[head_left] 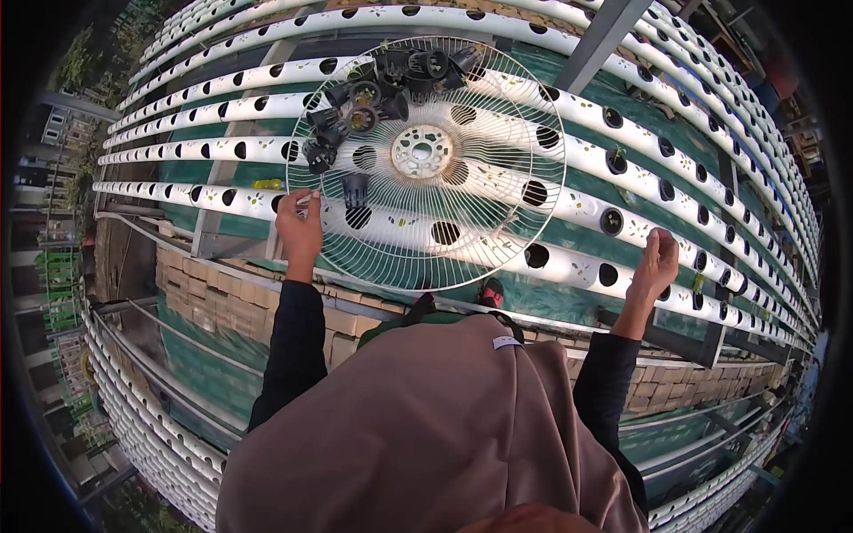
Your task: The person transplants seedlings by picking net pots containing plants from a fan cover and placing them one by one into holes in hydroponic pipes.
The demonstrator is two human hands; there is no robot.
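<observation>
My left hand (299,229) is beside the left rim of a round white wire fan guard (533,191). Its fingers are bent in a pinch; what they hold, if anything, is too small to tell. Black net pots (364,93) are heaped on the far left part of the guard, some with small seedlings in them. One separate net pot (355,190) lies nearer to my left hand. Over the white pipes on the right is my right hand (654,269), fingers curled together and away from the guard. Anything between those fingertips cannot be made out.
The guard lies across rows of white pipes (569,264) with round holes. Some holes hold potted seedlings (615,160). A grey metal post (604,44) rises beyond the guard. Brick paving (213,293) runs below the pipes. A small yellow object (267,184) is left of my left hand.
</observation>
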